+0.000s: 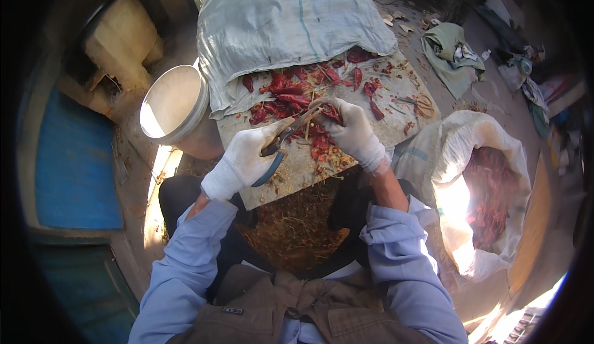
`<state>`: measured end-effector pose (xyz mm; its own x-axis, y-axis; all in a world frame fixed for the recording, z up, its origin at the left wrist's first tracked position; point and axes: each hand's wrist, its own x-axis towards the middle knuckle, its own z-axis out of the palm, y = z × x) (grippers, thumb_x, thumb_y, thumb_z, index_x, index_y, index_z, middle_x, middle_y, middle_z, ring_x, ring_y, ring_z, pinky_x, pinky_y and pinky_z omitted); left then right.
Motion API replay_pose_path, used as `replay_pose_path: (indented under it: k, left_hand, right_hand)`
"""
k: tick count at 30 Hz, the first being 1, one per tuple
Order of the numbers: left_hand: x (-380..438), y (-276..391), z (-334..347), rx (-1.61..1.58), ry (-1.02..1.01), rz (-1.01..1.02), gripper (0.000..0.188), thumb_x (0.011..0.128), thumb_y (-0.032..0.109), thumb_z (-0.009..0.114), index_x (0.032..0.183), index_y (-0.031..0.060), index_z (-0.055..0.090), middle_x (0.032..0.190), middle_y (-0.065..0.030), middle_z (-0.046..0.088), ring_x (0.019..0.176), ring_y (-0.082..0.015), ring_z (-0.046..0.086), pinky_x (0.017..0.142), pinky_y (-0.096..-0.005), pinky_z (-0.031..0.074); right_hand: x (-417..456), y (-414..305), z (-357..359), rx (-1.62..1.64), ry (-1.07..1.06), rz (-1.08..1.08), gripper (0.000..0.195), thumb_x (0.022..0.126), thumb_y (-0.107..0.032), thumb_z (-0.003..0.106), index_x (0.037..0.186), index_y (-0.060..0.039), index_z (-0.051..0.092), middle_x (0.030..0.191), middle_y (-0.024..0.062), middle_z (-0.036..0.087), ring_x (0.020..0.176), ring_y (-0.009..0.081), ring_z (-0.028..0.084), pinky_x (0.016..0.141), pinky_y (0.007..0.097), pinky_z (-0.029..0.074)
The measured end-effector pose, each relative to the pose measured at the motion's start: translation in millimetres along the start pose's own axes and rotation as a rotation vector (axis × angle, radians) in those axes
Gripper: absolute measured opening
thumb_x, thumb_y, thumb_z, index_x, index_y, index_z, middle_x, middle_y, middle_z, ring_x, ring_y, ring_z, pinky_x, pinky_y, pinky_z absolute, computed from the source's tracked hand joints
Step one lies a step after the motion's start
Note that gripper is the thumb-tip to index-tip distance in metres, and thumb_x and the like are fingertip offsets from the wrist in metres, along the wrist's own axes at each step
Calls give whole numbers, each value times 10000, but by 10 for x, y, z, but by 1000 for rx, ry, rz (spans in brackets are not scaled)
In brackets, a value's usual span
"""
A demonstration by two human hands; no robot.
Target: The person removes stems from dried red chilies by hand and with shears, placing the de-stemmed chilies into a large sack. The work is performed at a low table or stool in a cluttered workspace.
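Observation:
In a white glove, my left hand (pixel 248 155) is closed around pruning shears (pixel 285 135) with a blue-grey handle showing below it. The blades point up and right, towards my right hand (pixel 350 130), also gloved in white. Between its fingers my right hand holds a dried red chilli pepper (pixel 331 112), close to the blade tips. Under and beyond both hands, a heap of dried red chillies (pixel 292 98) with stems and seeds lies on a pale board (pixel 253 190). A woven plastic sack (pixel 292 19) rests on the far part of the board, its open mouth towards me.
White bucket (pixel 174 102) left of the board; orange-handled scissors (pixel 423 105) on its right side. An upright woven sack (pixel 445 158) of red chillies stands at the right. Stems and debris (pixel 297 223) lie between my legs. Green cloth (pixel 448 56) lies on the floor, back right.

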<state>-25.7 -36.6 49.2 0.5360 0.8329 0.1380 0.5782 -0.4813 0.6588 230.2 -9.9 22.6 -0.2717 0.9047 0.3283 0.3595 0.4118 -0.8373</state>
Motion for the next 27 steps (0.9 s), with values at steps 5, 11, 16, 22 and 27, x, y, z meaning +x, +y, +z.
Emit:
replay_pose_path:
  k: [5,11,16,22,27]
  left_hand:
    - [-9,10,-71,23,-33,18,609,849,111,755,1420,15,568,1228,-277,663,1117,-387,692,912,-365,555]
    - [-52,-14,-91,139,-51,-27,576,849,118,746,1400,43,595,1253,-267,654,1118,-389,677,911,-395,569]
    - [-57,-13,-130,270,-27,27,509,871,249,710,1343,75,634,995,-208,721,926,-369,711,793,-443,572]
    - [-68,40,-235,311,-132,-35,518,837,184,718,1332,51,644,915,-246,686,883,-410,687,754,-462,556]
    - [-60,34,-272,345,-168,-45,488,827,208,720,1292,67,674,859,-252,675,848,-419,680,730,-474,552]
  right_hand:
    - [4,24,15,-86,-44,-13,273,906,-13,681,1178,-23,684,1031,139,731,964,186,690,899,323,523]
    - [1,50,8,-168,-103,-21,369,851,-32,712,1215,-73,666,1120,174,700,1066,379,672,895,412,540]
    - [-4,93,23,-245,-128,-63,406,821,-21,708,1221,-78,663,1130,170,699,1060,378,673,895,418,548]
    - [-22,159,41,-326,-173,-82,383,820,-31,684,1199,-85,667,1131,170,697,1037,377,675,880,427,554]
    - [-36,182,61,-374,-199,-100,378,820,-55,679,1196,-86,662,1110,169,699,1008,385,675,859,438,556]
